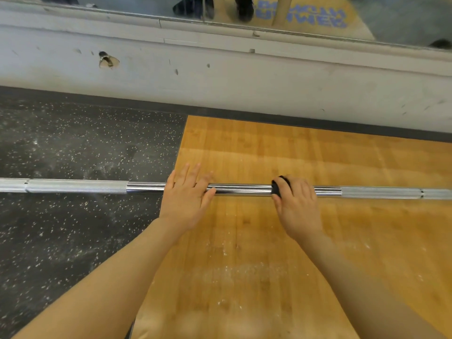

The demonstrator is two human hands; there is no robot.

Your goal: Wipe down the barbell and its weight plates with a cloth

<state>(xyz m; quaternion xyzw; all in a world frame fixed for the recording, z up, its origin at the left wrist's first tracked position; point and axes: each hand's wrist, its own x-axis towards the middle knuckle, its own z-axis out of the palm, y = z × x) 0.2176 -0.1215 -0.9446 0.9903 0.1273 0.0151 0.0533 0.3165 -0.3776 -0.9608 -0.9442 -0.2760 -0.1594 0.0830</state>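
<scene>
Wiping the smooth middle of the barbell (239, 189) is the step in hand. The barbell lies on the floor (73, 148), across the edge of the wooden platform (293, 155). A dark cloth (277, 188) is wrapped on the bar and gripped by the right hand (297, 204), fingers curled round it. The left hand (187, 199) is laid flat on the bar beside it, fingers spread. Firm downward pressure from the left hand should be kept so the bar cannot roll, while the cloth is drawn along. No weight plates are in view.
</scene>
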